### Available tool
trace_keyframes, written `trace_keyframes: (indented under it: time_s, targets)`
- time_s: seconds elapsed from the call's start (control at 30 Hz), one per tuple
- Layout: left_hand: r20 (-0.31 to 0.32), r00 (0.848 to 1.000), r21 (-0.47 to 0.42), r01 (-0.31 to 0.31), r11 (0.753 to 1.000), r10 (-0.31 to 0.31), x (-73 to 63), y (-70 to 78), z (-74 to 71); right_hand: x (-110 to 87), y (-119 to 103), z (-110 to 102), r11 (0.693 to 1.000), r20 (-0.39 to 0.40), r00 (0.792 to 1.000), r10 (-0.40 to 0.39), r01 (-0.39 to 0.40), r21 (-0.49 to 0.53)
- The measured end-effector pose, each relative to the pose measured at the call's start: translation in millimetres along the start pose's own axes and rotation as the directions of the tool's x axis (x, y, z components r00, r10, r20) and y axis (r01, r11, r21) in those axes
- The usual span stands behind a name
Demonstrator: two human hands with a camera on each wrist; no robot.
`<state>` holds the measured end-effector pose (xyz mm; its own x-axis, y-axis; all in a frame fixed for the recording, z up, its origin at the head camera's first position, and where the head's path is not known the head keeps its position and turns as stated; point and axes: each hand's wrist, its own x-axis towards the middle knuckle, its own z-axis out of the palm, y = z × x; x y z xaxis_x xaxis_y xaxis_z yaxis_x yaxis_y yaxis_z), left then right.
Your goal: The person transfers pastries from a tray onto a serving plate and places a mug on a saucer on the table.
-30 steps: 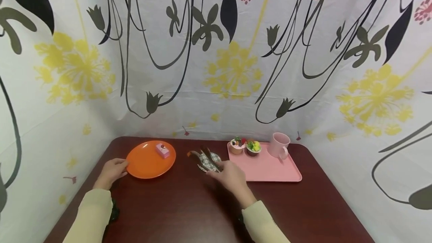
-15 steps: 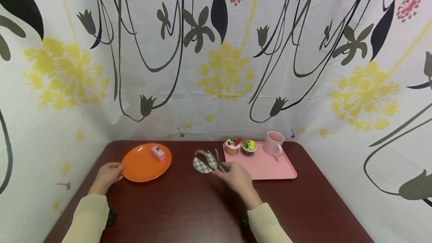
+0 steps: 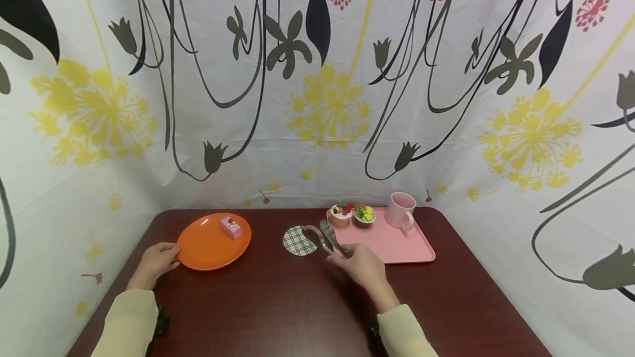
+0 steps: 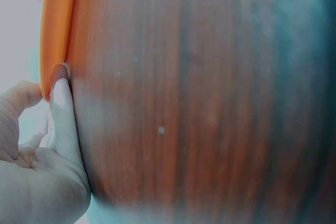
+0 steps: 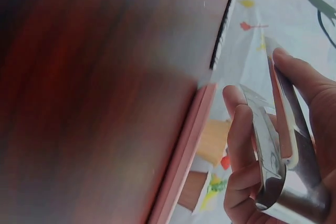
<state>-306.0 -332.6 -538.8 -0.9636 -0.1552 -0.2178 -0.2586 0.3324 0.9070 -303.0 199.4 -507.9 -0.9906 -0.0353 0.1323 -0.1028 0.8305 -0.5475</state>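
My left hand (image 3: 155, 263) pinches the near-left rim of the orange plate (image 3: 210, 249), thumb above and a finger below, as the left wrist view shows. A small pink cake slice (image 3: 231, 227) lies on the plate's far right part. Metal tongs (image 3: 321, 237) are in my right hand (image 3: 366, 270), with fingers on one arm and thumb on the other. In the right wrist view the tongs' arms (image 5: 270, 145) stand apart, with nothing seen between them. Their far ends overlap the right edge of the checked round coaster (image 3: 296, 242) and the left edge of the pink tray in the head view.
The pink tray (image 3: 397, 249) stands at the back right. On it are a cupcake with mixed fruit (image 3: 340, 215), a dark-cased cupcake with yellow and green topping (image 3: 364, 215), and a pink mug (image 3: 399, 211). A patterned cloth (image 3: 278, 175) hangs behind the table.
My right hand has carried the tongs rightward from above the coaster toward the tray, uncovering most of the coaster. My left hand stays at the plate's rim. The head view has shifted slightly.
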Motion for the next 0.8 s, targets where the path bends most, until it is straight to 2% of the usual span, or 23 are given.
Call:
trace_keyframes:
  time_s: [0.43, 0.8]
  targets:
    - [-0.001, 1.0, 0.008, -0.001, 1.0, 0.001, 0.1, -1.3, 0.2, 3.8, 13.3, -21.9, 0.998, 0.05, 0.997, 0.059, -0.057, -0.037]
    - [0.019, 1.0, 0.026, -0.006, 1.0, 0.005, 3.9, -0.9, -2.0, 5.0, 29.9, -34.9, 0.982, -0.01, 0.993, 0.118, -0.118, -0.145]
